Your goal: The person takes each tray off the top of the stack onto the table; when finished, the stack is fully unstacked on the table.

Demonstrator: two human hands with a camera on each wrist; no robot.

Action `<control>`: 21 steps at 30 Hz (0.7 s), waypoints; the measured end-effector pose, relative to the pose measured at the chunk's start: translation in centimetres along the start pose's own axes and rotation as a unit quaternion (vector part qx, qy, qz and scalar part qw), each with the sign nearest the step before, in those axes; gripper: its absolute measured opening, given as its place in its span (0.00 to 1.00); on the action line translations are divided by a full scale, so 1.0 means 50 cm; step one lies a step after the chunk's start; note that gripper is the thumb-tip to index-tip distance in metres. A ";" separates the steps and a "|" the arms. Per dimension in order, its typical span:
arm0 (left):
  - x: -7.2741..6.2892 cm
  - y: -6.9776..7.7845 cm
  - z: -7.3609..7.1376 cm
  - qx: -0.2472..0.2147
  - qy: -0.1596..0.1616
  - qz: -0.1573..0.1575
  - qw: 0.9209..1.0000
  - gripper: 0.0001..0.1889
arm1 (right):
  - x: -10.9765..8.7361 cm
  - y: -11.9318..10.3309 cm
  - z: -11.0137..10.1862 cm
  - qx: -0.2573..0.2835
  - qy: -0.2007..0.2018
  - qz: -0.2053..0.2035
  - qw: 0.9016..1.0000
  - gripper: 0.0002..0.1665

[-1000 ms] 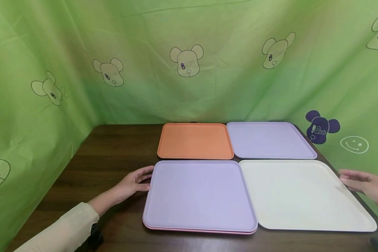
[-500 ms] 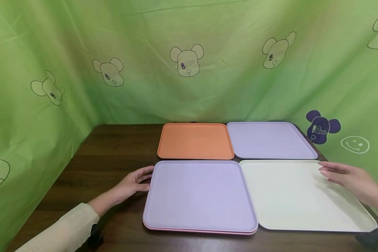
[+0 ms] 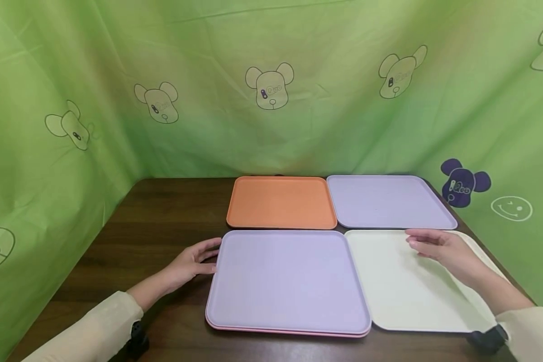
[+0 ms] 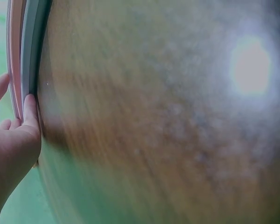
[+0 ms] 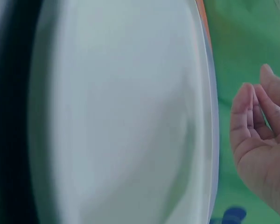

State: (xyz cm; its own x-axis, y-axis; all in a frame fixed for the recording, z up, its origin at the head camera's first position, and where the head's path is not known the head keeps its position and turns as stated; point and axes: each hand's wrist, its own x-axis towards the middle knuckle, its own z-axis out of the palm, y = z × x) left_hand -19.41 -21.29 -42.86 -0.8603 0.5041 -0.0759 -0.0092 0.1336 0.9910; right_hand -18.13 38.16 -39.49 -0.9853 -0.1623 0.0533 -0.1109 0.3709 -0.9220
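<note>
In the head view, a lilac tray (image 3: 285, 281) lies on top of a pink tray (image 3: 271, 331), whose rim peeks out at the front. My left hand (image 3: 187, 264) rests its fingertips and thumb against the left edge of this stack; the left wrist view shows the stacked edges (image 4: 28, 51) beside that hand. To the right of the stack lies a white tray (image 3: 389, 296). Over its back part hovers my right hand (image 3: 450, 254), fingers loosely bent and nothing between them, as the right wrist view also shows.
Behind the stack lies an orange tray (image 3: 282, 202). A second lilac tray (image 3: 391, 201) sits beside it, behind the white one. The dark wooden table (image 3: 176, 201) is backed by a green curtain (image 3: 208, 141) with bear prints.
My right hand has come in from the white tray's right edge and moved left above it. The left hand and the trays have stayed where they were.
</note>
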 end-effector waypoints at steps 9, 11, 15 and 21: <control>0.000 0.000 0.001 -0.005 0.012 0.001 1.000 0.39 | 0.019 -0.035 0.091 0.021 0.031 -0.005 0.999 0.13; 0.000 0.000 0.002 -0.005 0.019 0.001 1.000 0.38 | 0.022 -0.041 0.108 0.018 0.037 -0.008 0.999 0.15; -0.001 0.003 0.007 0.004 0.038 0.000 0.999 0.37 | 0.026 -0.053 0.143 0.009 0.046 -0.005 0.999 0.20; 0.000 0.006 0.016 0.032 0.079 -0.012 0.996 0.34 | 0.025 -0.059 0.191 -0.017 0.053 -0.004 0.998 0.26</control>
State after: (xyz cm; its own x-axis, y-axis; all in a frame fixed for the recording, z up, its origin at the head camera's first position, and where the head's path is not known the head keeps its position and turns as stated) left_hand -18.98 -20.57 -42.67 -0.9298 0.3601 -0.0763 -0.0024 0.2012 0.9795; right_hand -17.77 28.14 -40.37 -0.9924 -0.0681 0.1026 -0.1214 0.4016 -0.9077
